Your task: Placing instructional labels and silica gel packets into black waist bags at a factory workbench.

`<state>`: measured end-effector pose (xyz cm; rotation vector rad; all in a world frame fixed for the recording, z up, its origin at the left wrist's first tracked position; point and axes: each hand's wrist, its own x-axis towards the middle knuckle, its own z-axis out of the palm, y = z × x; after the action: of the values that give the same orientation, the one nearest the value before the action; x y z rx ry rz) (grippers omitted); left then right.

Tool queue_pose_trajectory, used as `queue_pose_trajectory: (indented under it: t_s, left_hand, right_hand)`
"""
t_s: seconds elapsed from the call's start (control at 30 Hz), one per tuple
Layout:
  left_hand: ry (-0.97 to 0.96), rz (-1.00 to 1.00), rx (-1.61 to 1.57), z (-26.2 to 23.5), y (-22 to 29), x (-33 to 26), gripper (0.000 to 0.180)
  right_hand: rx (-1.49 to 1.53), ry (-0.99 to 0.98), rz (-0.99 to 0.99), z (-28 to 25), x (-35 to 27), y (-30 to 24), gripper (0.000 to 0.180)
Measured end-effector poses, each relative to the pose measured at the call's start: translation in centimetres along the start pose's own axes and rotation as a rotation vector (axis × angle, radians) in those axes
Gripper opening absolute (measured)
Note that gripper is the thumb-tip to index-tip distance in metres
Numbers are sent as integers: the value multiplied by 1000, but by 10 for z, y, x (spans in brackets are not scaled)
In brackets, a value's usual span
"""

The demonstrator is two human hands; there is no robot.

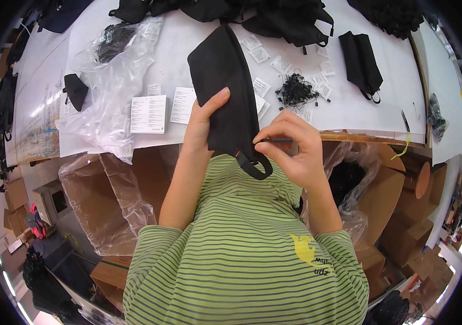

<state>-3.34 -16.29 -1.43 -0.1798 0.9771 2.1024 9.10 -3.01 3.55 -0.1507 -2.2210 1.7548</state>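
A flat black fabric pouch (220, 70) with a seam or zipper along its right edge is held up over the table's near edge. My left hand (205, 119) grips its left side, thumb lying on the front. A black strap loop (255, 169) hangs from the pouch's lower end, with a bit of red beside it. My right hand (296, 146) is closed in a pinch at the pouch's lower right edge. A small black strip (278, 140) shows between its thumb and fingers; its exact kind is unclear.
On the white table (177, 59) are a pile of small black corded pieces (296, 91), paper labels (281, 65), stacks of printed cards (148, 114), a plastic bag (114, 81) and another black pouch (361, 62). Plastic-lined cardboard boxes (103, 200) stand below the near edge.
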Motion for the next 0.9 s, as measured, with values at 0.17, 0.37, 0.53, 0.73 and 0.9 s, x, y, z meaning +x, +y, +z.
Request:
queue_pose_trajectory:
  t_s: [0.17, 0.37, 0.53, 0.73, 0.9]
  left_hand:
    - [56, 58, 18, 0, 2, 0, 41]
    - [165, 212, -108, 15, -4, -9, 33]
    - [-84, 99, -58, 25, -19, -22, 33]
    - [-144, 65, 74, 23, -22, -33, 41]
    - [28, 358, 234, -5, -22, -24, 56]
  right_hand:
    - [-123, 86, -78, -1, 3, 1, 12]
    - [-362, 357, 6, 0, -23, 0, 26]
    - [-343, 394, -83, 21, -9, 11, 54]
    - [-393, 393, -98, 7, -4, 14, 49]
    - [9, 363, -8, -8, -7, 22, 33]
